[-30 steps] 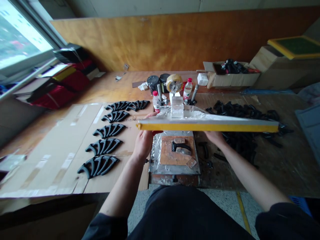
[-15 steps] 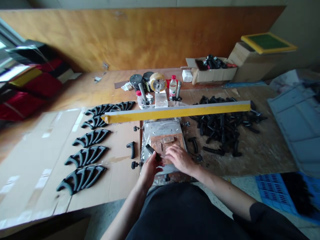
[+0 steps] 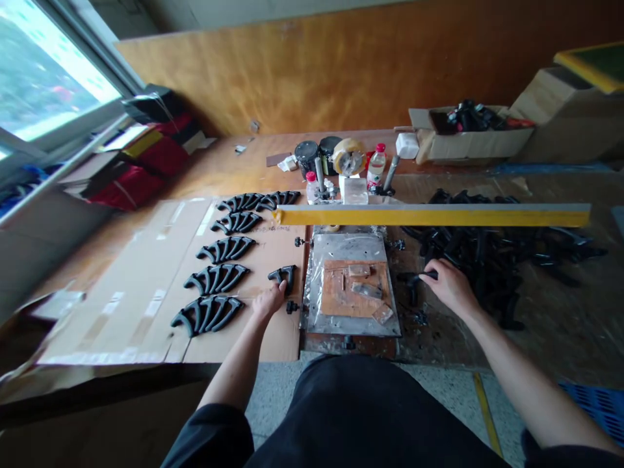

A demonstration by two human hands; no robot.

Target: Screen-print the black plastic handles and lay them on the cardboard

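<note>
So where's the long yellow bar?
In the head view, the long yellow bar runs crosswise beyond the silver metal plate, its left end near black curved pieces.

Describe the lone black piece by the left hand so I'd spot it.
Near the right edge of the brown cardboard sheet, beside the metal plate, the left hand touches a small black curved piece. Unlike the fan-shaped black pieces in rows, it lies alone.

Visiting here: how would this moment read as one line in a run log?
left hand: touching black curved piece on cardboard sheet | right hand: holding black piece beside pile of black pieces
</note>
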